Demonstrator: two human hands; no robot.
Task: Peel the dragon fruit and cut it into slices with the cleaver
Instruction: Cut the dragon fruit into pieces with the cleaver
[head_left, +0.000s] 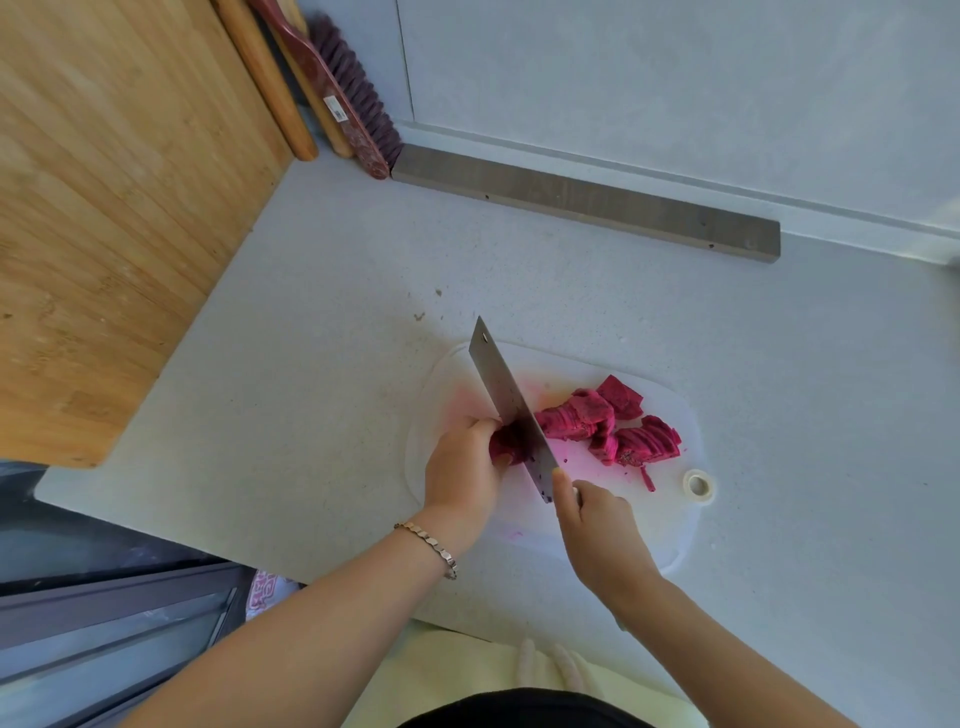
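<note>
overlapping magenta dragon fruit slices (571, 421)

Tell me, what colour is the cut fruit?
Deep magenta pink: the dragon fruit slices show best in the head view.

The cleaver (506, 402) is smooth grey metal. The cutting board (660, 525) is see-through white plastic with pink stains. The counter (322, 291) is matt and speckled grey. The big board (104, 208) is wood.

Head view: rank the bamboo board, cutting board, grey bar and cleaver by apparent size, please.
1. bamboo board, largest by far.
2. cutting board.
3. grey bar, long but thin.
4. cleaver, smallest as seen; its blade is tilted to the camera, so its rank against the bar is unsure.
</note>
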